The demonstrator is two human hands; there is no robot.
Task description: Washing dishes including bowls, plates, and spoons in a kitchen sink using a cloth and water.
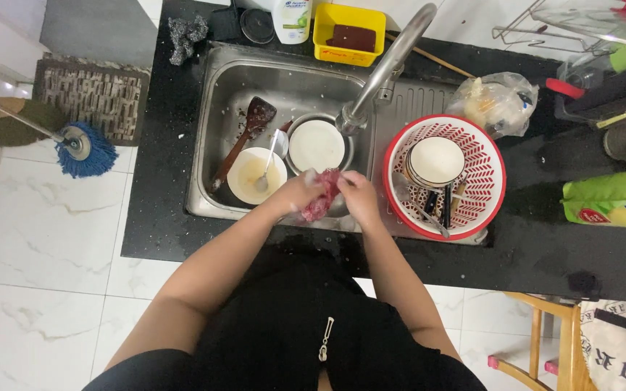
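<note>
Pink and soapy, a wadded cloth (322,197) is squeezed between both hands over the front edge of the steel sink (219,87). Fingers of the left hand (300,190) are clenched on its left side, and fingers of the right hand (360,195) are clenched on its right side, so the cloth bulges out between them.

Just behind the hands, in the basin, sits a white bowl (256,174) with a spoon (266,164) leaning in it, and beside it a round white plate (316,145) in a metal pan. A dark wooden spatula (244,134) lies slanted at the left of the basin. The curved metal tap (385,69) arches over the plate.

To the right of the sink, a red and white draining basket (483,163) holds a stack of white bowls (436,160) and some cutlery. On the black surface (545,239) farther right lies a green packet (614,199). At the back stand a yellow tub (324,32) and a white bottle (293,19). A blue mop (85,148) rests on the tiled floor at left.
</note>
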